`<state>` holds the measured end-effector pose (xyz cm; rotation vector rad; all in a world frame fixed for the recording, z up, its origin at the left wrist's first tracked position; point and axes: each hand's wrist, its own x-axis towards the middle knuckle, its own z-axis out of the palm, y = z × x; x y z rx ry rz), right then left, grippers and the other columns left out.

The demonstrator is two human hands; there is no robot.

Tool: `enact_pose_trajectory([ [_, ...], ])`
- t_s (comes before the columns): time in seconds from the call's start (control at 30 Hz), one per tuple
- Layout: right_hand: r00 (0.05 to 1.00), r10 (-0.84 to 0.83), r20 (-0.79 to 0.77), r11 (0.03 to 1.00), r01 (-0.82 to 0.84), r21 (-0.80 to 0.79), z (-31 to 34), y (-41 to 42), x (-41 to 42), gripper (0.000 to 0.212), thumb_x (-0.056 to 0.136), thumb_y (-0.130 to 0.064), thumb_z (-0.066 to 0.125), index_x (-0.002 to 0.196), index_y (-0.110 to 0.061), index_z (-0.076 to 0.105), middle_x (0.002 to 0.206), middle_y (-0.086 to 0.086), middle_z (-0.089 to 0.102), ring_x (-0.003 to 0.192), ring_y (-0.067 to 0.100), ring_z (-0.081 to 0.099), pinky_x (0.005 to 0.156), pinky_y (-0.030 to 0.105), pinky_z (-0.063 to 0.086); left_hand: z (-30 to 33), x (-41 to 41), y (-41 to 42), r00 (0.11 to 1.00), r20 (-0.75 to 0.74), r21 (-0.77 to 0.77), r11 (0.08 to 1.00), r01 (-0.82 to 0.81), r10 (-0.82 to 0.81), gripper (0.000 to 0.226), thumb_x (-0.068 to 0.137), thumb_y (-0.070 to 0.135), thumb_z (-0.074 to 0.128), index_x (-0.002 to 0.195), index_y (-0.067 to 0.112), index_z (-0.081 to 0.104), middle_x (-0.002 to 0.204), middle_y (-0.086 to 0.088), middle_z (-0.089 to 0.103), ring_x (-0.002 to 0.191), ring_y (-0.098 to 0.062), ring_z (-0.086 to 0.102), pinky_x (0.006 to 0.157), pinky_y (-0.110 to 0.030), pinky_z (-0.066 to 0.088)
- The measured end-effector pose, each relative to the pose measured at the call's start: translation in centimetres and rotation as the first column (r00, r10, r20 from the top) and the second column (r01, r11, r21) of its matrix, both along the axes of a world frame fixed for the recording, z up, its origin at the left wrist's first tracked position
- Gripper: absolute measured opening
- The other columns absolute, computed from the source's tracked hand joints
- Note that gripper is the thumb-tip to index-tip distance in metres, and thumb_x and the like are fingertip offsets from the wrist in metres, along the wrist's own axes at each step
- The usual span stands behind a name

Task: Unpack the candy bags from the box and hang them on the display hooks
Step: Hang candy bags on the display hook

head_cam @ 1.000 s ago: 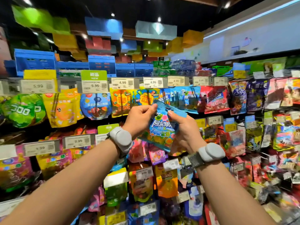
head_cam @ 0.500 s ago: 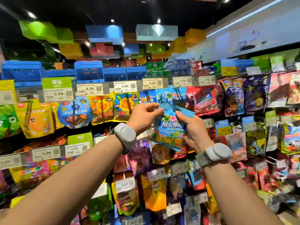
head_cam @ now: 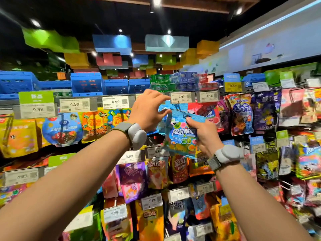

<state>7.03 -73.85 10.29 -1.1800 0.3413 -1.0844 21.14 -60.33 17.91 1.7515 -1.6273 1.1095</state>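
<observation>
Two hands up at the top row of the display, centre of frame, working one small stack of blue candy bags (head_cam: 180, 134). Right hand (head_cam: 205, 134) grips the stack from its right side, fingers curled round the front and thumb near the top strip. Left hand (head_cam: 147, 110) is at the stack's upper left corner, fingers curled with the tips pinching the header edge, just under the 4.99 price tag (head_cam: 181, 97).

Step in hand, as I judge it: hanging. The bags are out of the box and raised to the hook row; no box in view. The stack sits in front of other blue bags (head_cam: 163, 108) already hanging at that spot, with red bags (head_cam: 206, 112) just right of it. The hook itself is hidden behind the hands and tag, so I cannot tell whether the header hole is on it yet.

Next move likely calls for lining the header hole up with the hook tip below the price tag, then pushing the stack back along the hook. Left hand would steer the header, right hand carries the weight. The stack is tilted, top edge sloping down to the right, so it needs levelling first. Neighbouring bags hang close; there is a risk of snagging them.
</observation>
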Motion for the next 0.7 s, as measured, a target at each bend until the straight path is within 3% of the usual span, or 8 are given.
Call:
enact_pose_trajectory([
  [0.07,1.000,-0.023,-0.009,0.999,0.023,-0.023,0.3,-1.0,0.0,0.027,0.087,-0.010,0.073,0.105,0.010,0.066,0.073,0.010,0.064,0.063,0.022,0.065,0.053,0.034,0.055,0.6,0.3,-0.8,0.995,0.089,0.014,0.999,-0.043,0.042,0.043,0.084,0.043,0.072,0.121,0.021,0.065,0.115,0.000,0.065,0.112,-0.028,0.051,0.087,-0.046,0.047],
  [0.1,0.999,-0.040,-0.012,0.999,0.039,-0.020,0.3,-1.5,0.0,0.030,0.085,-0.013,0.075,0.105,0.008,0.066,0.069,0.007,0.061,0.060,0.020,0.062,0.049,0.028,0.048,1.0,0.4,-1.3,0.991,0.122,0.033,0.998,-0.062,0.058,0.044,0.084,0.043,0.072,0.122,0.022,0.065,0.119,0.000,0.065,0.114,-0.028,0.051,0.087,-0.046,0.047],
  [0.17,0.998,-0.055,-0.038,0.998,0.055,-0.016,0.4,-2.1,0.1,0.044,0.077,-0.020,0.080,0.104,0.010,0.066,0.077,0.013,0.058,0.069,0.024,0.059,0.057,0.032,0.046,1.4,0.4,-1.9,0.980,0.175,0.063,0.992,-0.108,0.095,0.048,0.084,0.044,0.071,0.127,0.025,0.062,0.125,0.002,0.063,0.118,-0.028,0.050,0.088,-0.043,0.045],
  [0.3,0.996,-0.077,-0.047,0.997,0.078,0.011,0.5,-3.7,0.2,0.043,0.082,-0.012,0.077,0.109,0.018,0.062,0.085,0.015,0.064,0.079,0.025,0.063,0.071,0.038,0.052,2.3,-0.1,-3.9,0.974,0.178,0.127,0.978,-0.165,0.141,0.055,0.086,0.047,0.066,0.137,0.030,0.053,0.138,0.004,0.055,0.126,-0.027,0.046,0.094,-0.042,0.041],
  [0.43,0.988,-0.141,-0.062,0.990,0.140,-0.013,0.9,-5.0,0.1,0.025,0.082,-0.009,0.077,0.092,0.007,0.062,0.085,0.012,0.059,0.081,0.022,0.057,0.072,0.040,0.045,2.5,-0.5,-5.6,0.967,0.129,0.180,0.954,-0.239,0.218,0.060,0.090,0.050,0.060,0.145,0.034,0.041,0.150,0.007,0.043,0.130,-0.027,0.044,0.101,-0.043,0.040],
  [0.5,0.984,-0.159,-0.084,0.987,0.159,-0.010,0.8,-5.9,0.2,0.042,0.069,-0.021,0.085,0.092,0.007,0.063,0.094,0.012,0.065,0.089,0.026,0.063,0.076,0.042,0.051,2.5,-0.7,-5.9,0.968,0.130,0.145,0.962,-0.233,0.215,0.053,0.090,0.048,0.061,0.139,0.033,0.048,0.146,0.008,0.048,0.122,-0.029,0.051,0.095,-0.041,0.040],
  [0.6,0.982,-0.168,-0.092,0.985,0.165,-0.041,-0.1,-9.2,1.2,0.085,0.041,-0.042,0.087,0.104,0.010,0.065,0.113,0.020,0.069,0.104,0.038,0.068,0.083,0.062,0.055,2.5,-0.5,-6.3,0.970,0.160,0.085,0.977,-0.196,0.181,0.032,0.092,0.038,0.060,0.122,0.027,0.058,0.128,0.008,0.062,0.103,-0.030,0.057,0.079,-0.035,0.039],
  [0.7,0.984,-0.151,-0.098,0.988,0.145,-0.059,-0.3,-10.2,1.5,0.091,0.036,-0.044,0.087,0.105,0.010,0.066,0.113,0.022,0.069,0.099,0.033,0.068,0.079,0.067,0.053,2.7,0.0,-6.2,0.975,0.189,0.079,0.987,-0.137,0.120,0.016,0.091,0.033,0.060,0.105,0.025,0.060,0.110,0.007,0.068,0.091,-0.030,0.059,0.068,-0.033,0.039],
])
